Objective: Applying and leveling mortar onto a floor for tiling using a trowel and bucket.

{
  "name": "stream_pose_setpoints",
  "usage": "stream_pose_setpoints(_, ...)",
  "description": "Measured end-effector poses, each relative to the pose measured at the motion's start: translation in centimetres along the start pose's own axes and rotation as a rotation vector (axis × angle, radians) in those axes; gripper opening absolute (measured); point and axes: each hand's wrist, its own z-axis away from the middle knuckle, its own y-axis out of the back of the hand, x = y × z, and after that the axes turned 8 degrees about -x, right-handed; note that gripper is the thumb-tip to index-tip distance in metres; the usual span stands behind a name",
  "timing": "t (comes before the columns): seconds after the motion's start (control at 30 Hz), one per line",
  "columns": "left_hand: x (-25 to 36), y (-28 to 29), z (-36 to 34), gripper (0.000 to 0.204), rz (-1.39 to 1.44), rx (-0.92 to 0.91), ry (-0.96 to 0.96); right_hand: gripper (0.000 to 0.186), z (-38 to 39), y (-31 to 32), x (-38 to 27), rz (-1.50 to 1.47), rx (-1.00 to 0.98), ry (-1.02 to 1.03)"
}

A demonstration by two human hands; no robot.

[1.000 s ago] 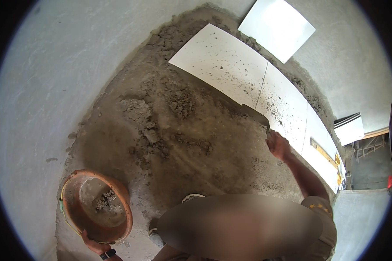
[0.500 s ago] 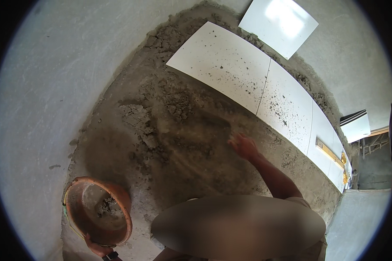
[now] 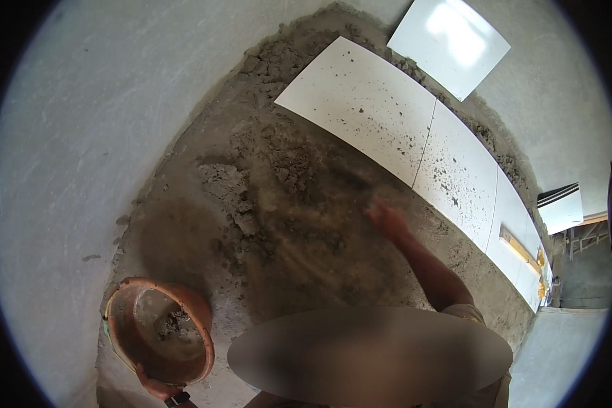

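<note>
At the lower left, my left hand [image 3: 158, 386] grips the rim of an orange-brown bucket [image 3: 198, 319], its fingers closed around the edge. Tilted, the bucket shows grey powdery material inside and a thin yellow-green handle along its side. My right hand [image 3: 389, 221] is stretched out over brown-grey mortar bed [image 3: 299, 251], near the edge of the laid white tiles [image 3: 364, 102]. It is smeared by motion, so its fingers and anything in them cannot be made out. A dusty haze hangs over the bed beside it. Grey crumbs are scattered on the tiles.
A yellow spirit level [image 3: 519, 250] lies on the tiles at the right. One loose white tile [image 3: 449, 44] leans at the far wall, and stacked tiles [image 3: 561, 207] stand farther right. Lumpy mortar [image 3: 228, 187] borders the left wall [image 3: 81, 170]. A blurred oval covers the lower middle.
The whole view has shifted slightly, so things sit a little farther right. My right hand has moved slightly farther out over the mortar bed. My left hand keeps its hold on the bucket.
</note>
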Motion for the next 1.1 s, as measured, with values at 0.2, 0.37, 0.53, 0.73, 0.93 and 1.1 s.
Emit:
stream_pose_setpoints(0.2, -0.5, 0.1, 0.1, 0.053, -0.002, 0.008, -0.013, 0.052, -3.7, 1.6, -7.7, -0.085, 0.150, 0.209)
stream_pose_setpoints(0.37, -0.9, 0.8, -0.4, 0.052, 0.041, -0.075, -0.005, 0.050, -12.3, 4.3, -8.8, 0.067, 0.270, 0.263)
stream_pose_setpoints(0.53, -0.8, 0.3, -0.3, 0.051, 0.045, -0.041, -0.025, 0.045, -15.2, 4.0, -14.7, 0.011, 0.144, 0.178)
stream_pose_setpoints(0.73, -0.5, 1.1, -0.5, 0.051, -0.003, 0.011, -0.045, 0.046, -10.1, 1.4, -18.4, 0.163, -0.085, 0.439)
stream_pose_setpoints(0.93, -0.4, -1.9, 1.2, 0.050, 0.091, -0.099, -0.015, 0.048, -6.9, 2.7, -10.5, 0.010, 0.159, 0.249)
stream_pose_setpoints(1.1, -0.8, 0.0, -0.1, 0.051, -0.001, -0.027, -0.084, 0.050, -5.5, 3.3, -7.6, -0.003, 0.202, 0.094)
